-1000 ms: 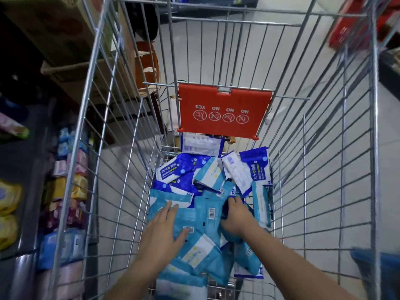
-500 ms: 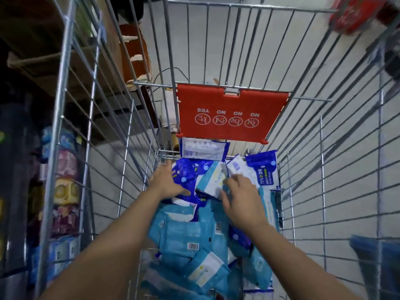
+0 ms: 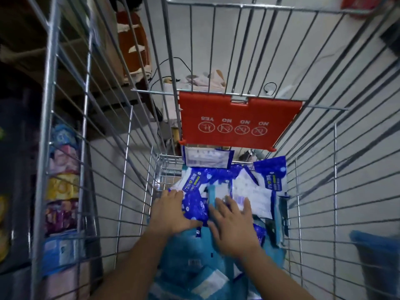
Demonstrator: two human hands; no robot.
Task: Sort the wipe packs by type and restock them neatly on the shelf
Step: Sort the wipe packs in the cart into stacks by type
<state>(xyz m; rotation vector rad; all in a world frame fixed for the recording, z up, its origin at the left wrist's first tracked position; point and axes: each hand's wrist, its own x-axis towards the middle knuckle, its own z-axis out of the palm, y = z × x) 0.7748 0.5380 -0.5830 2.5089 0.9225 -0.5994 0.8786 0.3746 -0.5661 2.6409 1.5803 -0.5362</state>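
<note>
Both my hands reach down into a wire shopping cart (image 3: 121, 191) full of loose wipe packs. Dark blue packs (image 3: 195, 186) with white print lie at the far end, and light blue packs (image 3: 194, 256) lie nearer me. My left hand (image 3: 171, 213) lies flat on a dark blue pack, fingers spread. My right hand (image 3: 232, 221) rests with spread fingers on the pile beside it, over a light blue pack edge and a white-backed pack (image 3: 251, 195). Neither hand visibly grips a pack. The image is motion-blurred.
A red plastic child-seat flap (image 3: 238, 122) hangs at the cart's far end. Through the left cart wall I see shelves (image 3: 62, 191) stacked with coloured packs. A blue bin (image 3: 376, 254) stands outside the cart at the right. Grey floor lies beyond.
Both hands moved from the near light blue packs toward the far dark blue ones, then settled flat side by side on the pile. The view has shifted closer into the cart.
</note>
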